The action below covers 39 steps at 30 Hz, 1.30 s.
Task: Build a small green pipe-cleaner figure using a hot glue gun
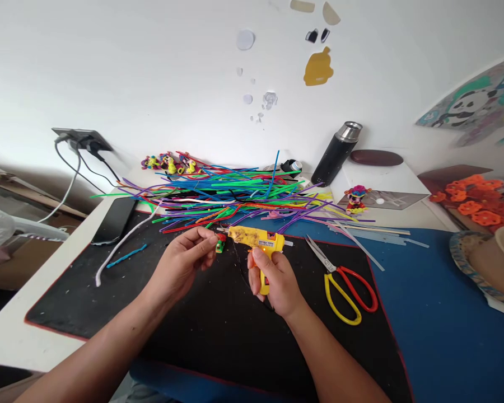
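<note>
"What have you got in your right hand [275, 282]?"

"A yellow glue gun [248, 239]. My fingers are wrapped round its handle, and the nozzle points toward my other hand. I can't tell whether the trigger is squeezed."

"And your left hand [189, 256]?"

"It's closed in a pinch, thumb against fingers, on a small green-and-red piece [220, 245]. My fingertips hide part of it. It sits right below the nozzle; I can't make out whether the two touch."

"Where is all this?"

"Above the black mat [193, 341], near its far edge. Just beyond lies a big loose heap of pipe cleaners [218, 197], mostly green, blue and purple."

"What's on your left?"

"A white pipe cleaner [116, 244] bending down over the mat, a short twisted blue strand [127, 256] beside it, and a phone [115, 221] at the mat's far corner."

"And on your right?"

"Scissors [329, 268] with one red and one yellow handle, blades slightly apart, lying on the mat. Farther back, a little doll [356, 200] in many colours, and a dark flask [337, 155] by the wall [172, 73]."

"Any more dolls?"

"Three small ones [170, 164] in a row behind the heap, toward the left."
</note>
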Available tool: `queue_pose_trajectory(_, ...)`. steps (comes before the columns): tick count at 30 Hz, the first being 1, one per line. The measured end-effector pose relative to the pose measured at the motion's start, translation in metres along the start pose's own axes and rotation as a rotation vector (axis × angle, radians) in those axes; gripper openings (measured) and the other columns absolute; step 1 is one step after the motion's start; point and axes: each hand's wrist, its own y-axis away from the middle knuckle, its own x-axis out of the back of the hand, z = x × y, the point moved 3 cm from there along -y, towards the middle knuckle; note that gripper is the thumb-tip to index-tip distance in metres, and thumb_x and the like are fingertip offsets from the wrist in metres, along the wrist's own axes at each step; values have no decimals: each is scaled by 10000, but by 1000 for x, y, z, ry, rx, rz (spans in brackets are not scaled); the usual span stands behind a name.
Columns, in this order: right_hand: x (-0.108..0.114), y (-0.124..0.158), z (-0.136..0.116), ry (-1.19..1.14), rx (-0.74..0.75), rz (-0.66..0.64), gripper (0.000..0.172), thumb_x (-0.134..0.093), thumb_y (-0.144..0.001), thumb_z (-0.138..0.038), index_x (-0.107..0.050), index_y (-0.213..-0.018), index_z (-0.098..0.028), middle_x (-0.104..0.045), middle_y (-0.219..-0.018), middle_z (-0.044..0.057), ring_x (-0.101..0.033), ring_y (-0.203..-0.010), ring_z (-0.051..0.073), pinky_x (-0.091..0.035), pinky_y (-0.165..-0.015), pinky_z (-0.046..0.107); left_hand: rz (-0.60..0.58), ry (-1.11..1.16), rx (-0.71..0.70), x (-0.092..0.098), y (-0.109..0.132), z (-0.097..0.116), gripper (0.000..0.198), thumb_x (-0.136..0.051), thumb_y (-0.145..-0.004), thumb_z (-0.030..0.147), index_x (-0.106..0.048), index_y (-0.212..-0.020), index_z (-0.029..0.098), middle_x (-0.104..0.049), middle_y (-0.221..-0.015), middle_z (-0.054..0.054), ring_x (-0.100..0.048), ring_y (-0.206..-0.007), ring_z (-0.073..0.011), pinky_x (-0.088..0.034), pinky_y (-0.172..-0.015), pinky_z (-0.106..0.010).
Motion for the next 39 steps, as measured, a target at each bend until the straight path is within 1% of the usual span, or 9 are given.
queue_pose_trajectory(9, -1, 3, -2, 28, -16, -3, 601, -696, -933, -773, -609, -777, -200, -547, -425, -44, -404, -322, 85, -271, -377, 208, -6, 1, 0, 0, 1, -2, 425, -981, -749, 515, -702, -775, 196, -585, -579, 34, -496, -528, -106, -360, -506, -218)
queue_pose_trajectory(17, -2, 4, -1, 46, -23, 4, 600, -684, -939, -773, -601, -771, -203, -543, -426, -41, -405, -327, 87, -276, -381, 211, -8, 11, 2, -1, 0, -3, 429, -992, -737, 509, -705, -786, 194, -590, -584, 35, -496, -524, -104, -362, -505, -218)
queue_pose_trajectory(24, -3, 4, -4, 57, -25, 21, 618, -688, -916, -794, -592, -741, -209, -538, -421, -37, -402, -324, 88, -270, -373, 216, -6, -6, -3, -5, 1, -1, 445, -991, -723, 521, -694, -769, 194, -581, -577, 34, -488, -518, -104, -354, -500, -223)
queue_pose_trajectory(28, -5, 4, -6, 57, -31, 14, 626, -693, -902, -809, -588, -744, -213, -534, -422, -43, -396, -326, 86, -277, -377, 216, -8, -9, -7, -4, 1, -2, 423, -980, -743, 505, -692, -779, 197, -585, -582, 33, -490, -524, -108, -357, -504, -226)
queue_pose_trajectory(39, -4, 4, -3, 68, -18, 19, 614, -682, -929, -778, -593, -715, -210, -543, -422, -33, -408, -326, 91, -282, -379, 221, -9, 4, -1, -2, 2, -4, 422, -992, -739, 502, -704, -786, 198, -586, -585, 36, -498, -528, -106, -361, -509, -225)
